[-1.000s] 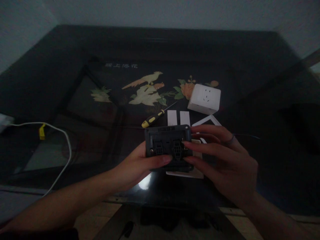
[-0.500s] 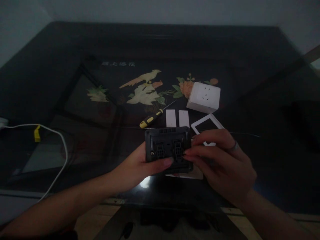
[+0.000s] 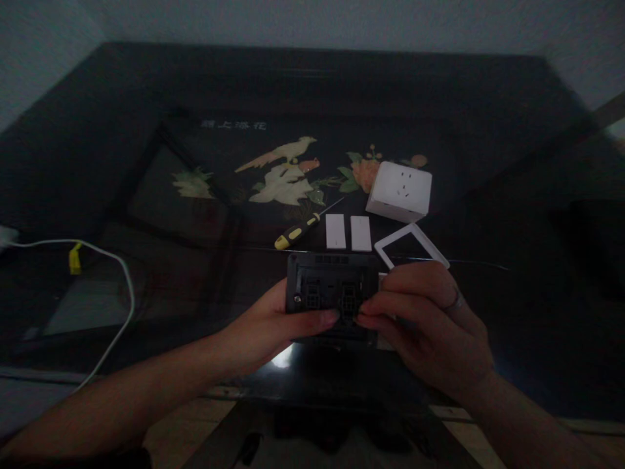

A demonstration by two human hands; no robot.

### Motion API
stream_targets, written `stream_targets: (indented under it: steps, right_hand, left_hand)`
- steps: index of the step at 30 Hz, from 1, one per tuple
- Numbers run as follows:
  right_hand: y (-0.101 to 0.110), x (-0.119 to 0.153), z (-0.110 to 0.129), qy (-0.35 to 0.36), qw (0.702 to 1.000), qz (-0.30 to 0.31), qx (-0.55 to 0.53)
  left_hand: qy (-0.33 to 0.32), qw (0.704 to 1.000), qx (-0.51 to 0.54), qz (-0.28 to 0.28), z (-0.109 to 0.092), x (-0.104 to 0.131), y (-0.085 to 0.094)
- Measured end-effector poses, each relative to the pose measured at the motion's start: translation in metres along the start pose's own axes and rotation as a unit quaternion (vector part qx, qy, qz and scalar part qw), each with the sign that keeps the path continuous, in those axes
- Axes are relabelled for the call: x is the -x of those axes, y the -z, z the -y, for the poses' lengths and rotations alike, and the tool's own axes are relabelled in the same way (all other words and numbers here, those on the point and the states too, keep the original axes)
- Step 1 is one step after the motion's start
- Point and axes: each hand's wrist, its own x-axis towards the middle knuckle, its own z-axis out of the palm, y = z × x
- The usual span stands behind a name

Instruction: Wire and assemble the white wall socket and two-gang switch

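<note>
A black rectangular switch module (image 3: 330, 277) is tilted up above the table's near part. My left hand (image 3: 283, 322) holds it from the left, thumb across its lower front. The fingers of my right hand (image 3: 430, 319) are pinched together at the module's right side; anything between the fingertips is too small and dark to make out. Beyond the module lie two white rectangular plates (image 3: 335, 232) side by side. A white square frame (image 3: 427, 245) rests behind my right hand. Left of the plates is a yellow and black screwdriver (image 3: 297, 232).
A white socket box (image 3: 401, 189) stands behind the frame on the glossy dark table (image 3: 195, 85), which has a bird-and-flower picture. A white cable (image 3: 124, 273) with a yellow tag (image 3: 75, 258) runs down the left side.
The module has tilted slightly and shifted a little down and to the right. My right fingertips have moved slightly lower along it, with the thumb and finger closer together.
</note>
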Motion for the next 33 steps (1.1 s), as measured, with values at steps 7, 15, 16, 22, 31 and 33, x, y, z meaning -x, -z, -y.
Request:
stream_targets:
  steps: [7, 15, 16, 22, 31, 33]
  right_hand:
    - [0.003, 0.001, 0.0, -0.026, 1.0, -0.016, -0.003]
    - [0.005, 0.003, 0.002, 0.012, 0.999, -0.035, -0.01]
    - [0.004, 0.002, 0.002, -0.013, 0.998, -0.048, -0.045]
    - [0.001, -0.003, -0.005, -0.264, 0.889, -0.129, -0.351]
    - [0.008, -0.004, -0.019, -0.439, 0.804, 0.064, -0.395]
    - [0.008, -0.006, -0.012, -0.417, 0.841, 0.113, -0.327]
  left_hand:
    - [-0.017, 0.998, -0.059, 0.014, 0.004, 0.002, 0.006]
    - [0.01, 0.999, -0.006, 0.047, 0.003, -0.001, 0.0]
    - [0.015, 0.999, -0.001, 0.049, 0.003, -0.001, 0.0]
    - [-0.022, 0.999, -0.038, 0.018, -0.001, 0.002, 0.006]
    - [-0.103, 0.967, -0.228, 0.048, -0.017, -0.003, 0.005]
    - [-0.133, 0.948, -0.288, 0.031, -0.017, -0.003, 0.005]
